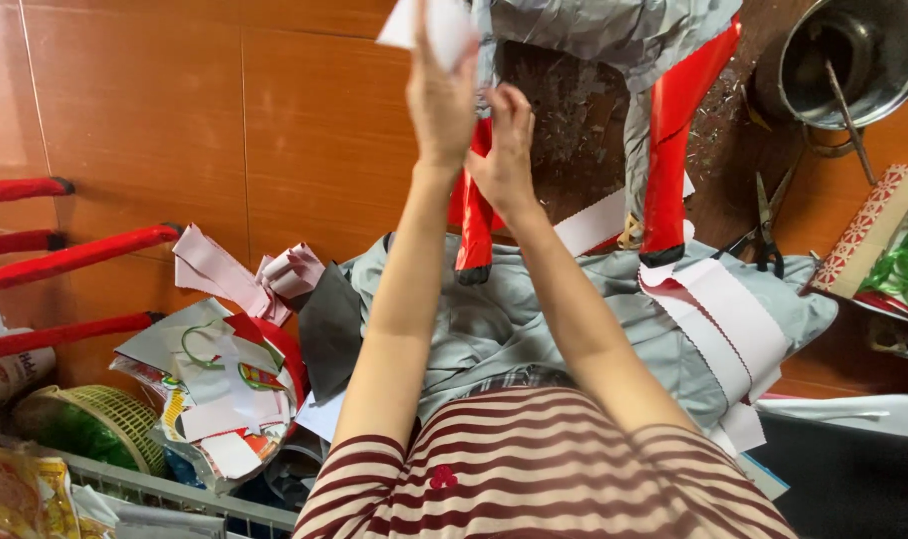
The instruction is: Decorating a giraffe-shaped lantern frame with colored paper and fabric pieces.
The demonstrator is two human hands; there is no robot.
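Above our lap, both arms reach up and away from us toward a grey paper-covered figure [613, 35] with glossy red legs [673, 130] standing on the orange-brown floor. Our left hand [442, 95] is raised highest, fingers pinched closed on a piece of white paper [429, 25] near the figure's edge. Our right hand [506, 150] sits just below it, fingers curled against the figure's nearer red leg; we cannot tell whether it grips anything. We judge the paper could tear or crease if the pinch pulls sideways, and the light figure could tip if the lower hand pushes the leg. Room is tight: white scalloped paper strips [723, 319] drape over the grey cloth [514, 299] on our knees, black-handled scissors [768, 225] lie just right of the legs, and a metal bowl [853, 60] holding a stick sits beyond them. To our left, a heap of paper scraps [224, 379] and red chair legs [74, 255] crowd the floor, leaving open space only straight ahead on the left.
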